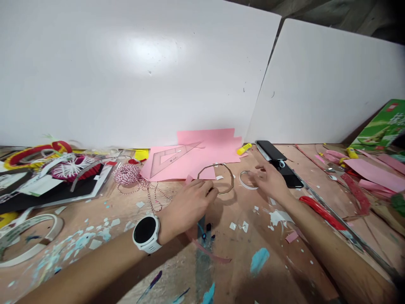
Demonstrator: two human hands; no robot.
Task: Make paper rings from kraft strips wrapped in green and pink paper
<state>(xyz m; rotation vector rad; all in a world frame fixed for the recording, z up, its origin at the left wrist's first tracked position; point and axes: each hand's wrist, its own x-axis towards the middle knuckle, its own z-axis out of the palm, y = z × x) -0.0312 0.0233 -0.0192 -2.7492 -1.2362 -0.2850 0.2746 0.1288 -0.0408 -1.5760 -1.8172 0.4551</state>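
Observation:
My left hand point(190, 207), with a white sports watch point(146, 233) on its wrist, has its fingertips pinched on the lower edge of a thin brown ring point(217, 179), which stands on the pink paper's front edge. My right hand point(268, 179) hovers with its fingers spread, just right of a small clear ring point(245, 180) lying on the wooden table point(228, 270). A black phone point(278, 162) lies beyond and partly under that hand. Pink paper point(196, 154) with a clear set square point(172, 158) on it lies behind the brown ring.
White boards point(126, 71) stand along the back of the table. To the left lie a pink-and-white twine ball point(128, 174), a wide tape roll point(28, 238) and a craft pile point(63, 169). A yellow glue stick point(244, 148), metal ruler point(329, 215) and red strip point(322, 213) lie nearby; pink paper scraps and a green box point(379, 126) are at right.

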